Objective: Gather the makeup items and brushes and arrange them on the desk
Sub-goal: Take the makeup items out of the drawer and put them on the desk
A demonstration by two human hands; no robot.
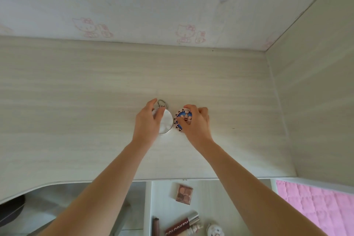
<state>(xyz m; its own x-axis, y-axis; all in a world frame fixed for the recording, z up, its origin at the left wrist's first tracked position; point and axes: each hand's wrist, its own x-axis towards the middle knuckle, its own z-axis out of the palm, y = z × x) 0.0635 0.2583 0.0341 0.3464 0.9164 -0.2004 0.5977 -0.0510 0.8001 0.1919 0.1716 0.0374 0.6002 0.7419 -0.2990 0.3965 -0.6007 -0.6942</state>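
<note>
A round silver mirror (167, 123) with a metal ring (162, 102) at its far edge lies on the pale desk (76, 101); my left hand (148, 120) grips it from the left, fingers curled over its rim. Right beside it lies a round compact (182, 119) with a blue and pink patterned lid, and my right hand (195, 122) holds it from the right. The two round items nearly touch. Below the desk edge, an open drawer (164, 207) holds a square eyeshadow palette (184, 194), a dark red lip gloss tube (182, 224), a brown pencil (156, 226) and a small round item (214, 231).
A wall with cartoon cat prints (172, 5) closes the desk at the back, and a side panel (316, 101) closes it on the right. A pink quilted cover (316, 207) lies at the lower right. A dark object (11, 210) sits under the desk's left curve.
</note>
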